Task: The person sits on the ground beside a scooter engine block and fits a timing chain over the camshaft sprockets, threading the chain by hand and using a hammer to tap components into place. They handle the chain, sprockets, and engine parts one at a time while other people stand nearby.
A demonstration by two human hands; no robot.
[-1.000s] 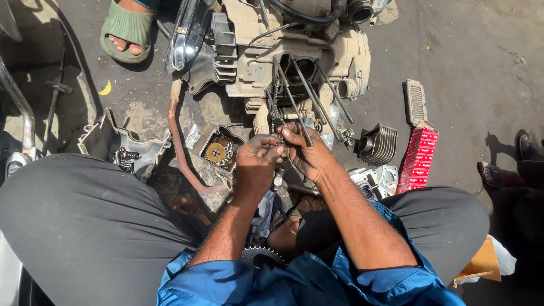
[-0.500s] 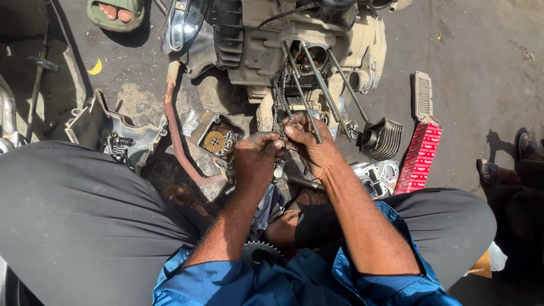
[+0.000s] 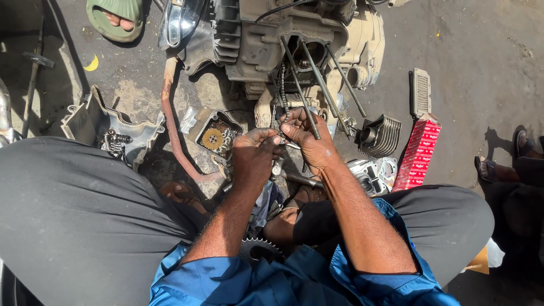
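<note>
Greasy metal chain hangs from engine at 12 o'clock. Right hand pinches chain's lower end, fingers closed. Left hand, fist curled tight, touches it; contents unclear. Red box at 3 o'clock.

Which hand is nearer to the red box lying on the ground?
The right hand. It sits at the chain below the engine, with the red box off to its right. The left hand lies on its far side, farther from the box.
</note>
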